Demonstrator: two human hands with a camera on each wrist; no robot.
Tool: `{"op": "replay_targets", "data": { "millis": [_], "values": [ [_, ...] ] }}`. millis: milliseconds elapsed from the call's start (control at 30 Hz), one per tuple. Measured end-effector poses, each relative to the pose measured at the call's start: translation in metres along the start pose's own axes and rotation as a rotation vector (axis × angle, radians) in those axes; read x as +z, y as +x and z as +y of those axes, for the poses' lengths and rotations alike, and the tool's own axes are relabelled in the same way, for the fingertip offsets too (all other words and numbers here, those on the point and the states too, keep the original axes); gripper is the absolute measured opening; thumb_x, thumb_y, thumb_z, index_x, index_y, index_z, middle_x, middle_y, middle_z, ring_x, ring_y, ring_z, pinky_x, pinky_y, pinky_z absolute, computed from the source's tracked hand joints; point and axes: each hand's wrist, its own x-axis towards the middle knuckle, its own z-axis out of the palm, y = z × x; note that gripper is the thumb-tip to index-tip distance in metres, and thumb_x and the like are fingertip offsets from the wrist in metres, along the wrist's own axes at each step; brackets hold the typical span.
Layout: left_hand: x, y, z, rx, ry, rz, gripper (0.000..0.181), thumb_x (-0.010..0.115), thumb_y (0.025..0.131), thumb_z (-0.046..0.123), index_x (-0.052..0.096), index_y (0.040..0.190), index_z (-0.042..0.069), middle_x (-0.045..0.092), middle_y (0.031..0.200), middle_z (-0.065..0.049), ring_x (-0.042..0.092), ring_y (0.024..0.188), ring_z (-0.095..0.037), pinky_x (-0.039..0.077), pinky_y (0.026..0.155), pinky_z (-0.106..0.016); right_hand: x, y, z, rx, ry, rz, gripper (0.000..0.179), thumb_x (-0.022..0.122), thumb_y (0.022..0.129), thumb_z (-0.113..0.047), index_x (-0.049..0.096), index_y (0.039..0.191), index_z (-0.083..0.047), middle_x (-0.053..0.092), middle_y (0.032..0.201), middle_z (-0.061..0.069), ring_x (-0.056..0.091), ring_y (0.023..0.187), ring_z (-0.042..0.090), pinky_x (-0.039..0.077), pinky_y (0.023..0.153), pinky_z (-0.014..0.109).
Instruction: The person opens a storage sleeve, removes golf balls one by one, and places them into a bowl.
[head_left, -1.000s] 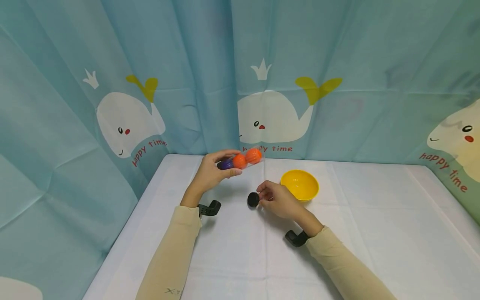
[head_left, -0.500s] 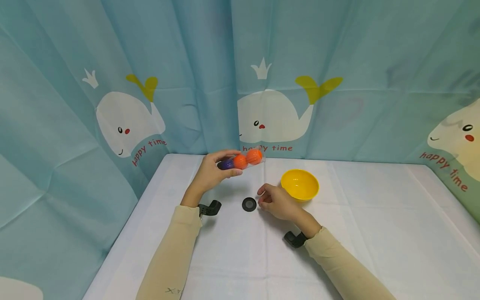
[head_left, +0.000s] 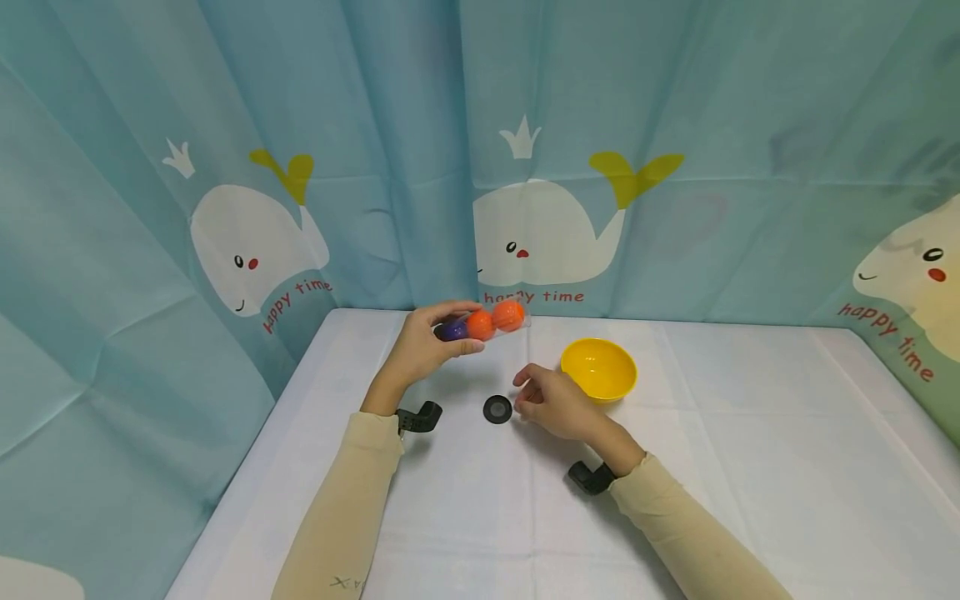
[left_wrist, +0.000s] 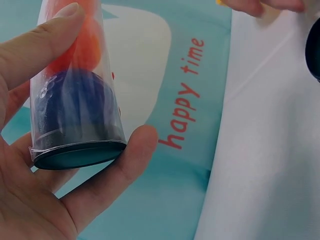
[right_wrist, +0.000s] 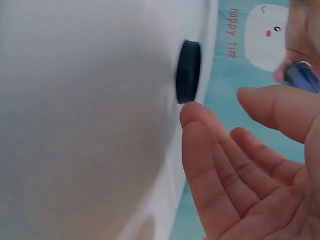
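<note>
- The left hand (head_left: pixel 422 343) grasped one clear tube (left_wrist: pixel 80 134) above the table (head_left: pixel 750 433), with two orange balls (head_left: pixel 508 315) and one purple ball (left_wrist: pixel 75 102) inside.
- The right hand (head_left: pixel 558 406), fingers (right_wrist: pixel 202 165) loose, held nothing beside one black lid (head_left: pixel 498 409).
- One yellow bowl (head_left: pixel 600 371) stood nearby.

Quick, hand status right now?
Left hand: closed, holding the clear tube.
Right hand: open, holding nothing, beside the black cap.
</note>
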Motion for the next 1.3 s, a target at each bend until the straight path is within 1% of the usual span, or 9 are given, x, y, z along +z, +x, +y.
{"op": "replay_targets", "data": {
  "millis": [167,333,500,600,733,833,967,1100,1300],
  "values": [
    [0.002,0.001,-0.001,0.014,0.0,-0.004,0.05,0.09,0.079,0.026,0.072,0.126,0.028,0.071,0.127,-0.003,0.063,0.117,-0.023,0.051,0.104,-0.047,-0.012,-0.003,-0.006,-0.031,-0.008,0.073,0.026,0.069,0.096,-0.012,0.063,0.119,-0.003,0.073,0.09,0.001,0.066,0.08,0.012,0.055,0.083,0.033],
    [0.005,0.0,0.001,0.025,0.014,0.0,0.049,0.09,0.079,0.023,0.072,0.124,0.025,0.072,0.122,-0.003,0.064,0.112,-0.024,0.051,0.102,-0.047,-0.027,-0.007,-0.008,-0.051,0.049,0.127,0.024,0.068,0.097,-0.015,0.062,0.118,-0.004,0.073,0.092,0.004,0.068,0.081,0.015,0.055,0.081,0.031],
    [0.007,-0.001,0.004,0.028,0.035,0.005,0.046,0.09,0.079,0.022,0.071,0.12,0.024,0.072,0.118,-0.002,0.063,0.108,-0.024,0.052,0.099,-0.045,-0.042,-0.01,-0.008,-0.05,0.125,0.164,0.022,0.064,0.098,-0.012,0.06,0.12,-0.006,0.073,0.096,0.01,0.071,0.087,0.03,0.054,0.08,0.027],
    [0.008,-0.001,0.006,0.031,0.047,0.007,0.045,0.091,0.079,0.023,0.07,0.119,0.024,0.072,0.117,-0.001,0.064,0.106,-0.023,0.053,0.097,-0.044,-0.051,-0.011,-0.005,-0.051,0.157,0.177,0.023,0.061,0.099,-0.011,0.059,0.121,-0.005,0.073,0.098,0.012,0.07,0.091,0.036,0.053,0.082,0.026],
    [0.01,-0.002,0.009,0.038,0.065,0.003,0.045,0.091,0.078,0.023,0.07,0.118,0.025,0.072,0.116,0.0,0.065,0.105,-0.022,0.055,0.094,-0.043,-0.061,-0.013,-0.001,-0.055,0.14,0.197,0.025,0.063,0.1,-0.016,0.061,0.123,-0.006,0.073,0.099,0.012,0.071,0.091,0.031,0.054,0.086,0.029],
    [0.011,-0.002,0.011,0.045,0.081,0.003,0.046,0.092,0.077,0.024,0.071,0.117,0.027,0.071,0.117,0.002,0.066,0.104,-0.02,0.056,0.092,-0.042,-0.069,-0.014,0.002,-0.05,0.137,0.205,0.027,0.065,0.101,-0.021,0.061,0.124,-0.007,0.073,0.101,0.013,0.071,0.092,0.026,0.054,0.09,0.031],
    [0.013,-0.003,0.013,0.059,0.105,0.01,0.045,0.093,0.075,0.025,0.073,0.115,0.028,0.072,0.117,0.002,0.066,0.102,-0.019,0.056,0.09,-0.04,-0.077,-0.014,0.007,-0.049,0.16,0.2,0.029,0.064,0.101,-0.019,0.06,0.126,-0.005,0.072,0.106,0.017,0.071,0.093,0.025,0.055,0.088,0.025],
    [0.017,-0.003,0.016,0.086,0.139,0.016,0.043,0.093,0.075,0.022,0.074,0.114,0.026,0.074,0.115,0.001,0.066,0.1,-0.019,0.057,0.088,-0.039,-0.083,-0.015,0.012,-0.048,0.198,0.178,0.03,0.063,0.102,-0.018,0.058,0.128,-0.005,0.072,0.109,0.018,0.07,0.093,0.026,0.055,0.085,0.019],
    [0.023,-0.003,0.021,0.103,0.221,0.022,0.043,0.093,0.075,0.023,0.075,0.114,0.025,0.074,0.112,0.002,0.066,0.098,-0.017,0.056,0.087,-0.036,-0.088,-0.015,0.018,-0.099,0.251,0.133,0.033,0.064,0.101,-0.014,0.056,0.132,-0.003,0.071,0.111,0.021,0.07,0.094,0.028,0.056,0.086,0.019]
  ]
}}
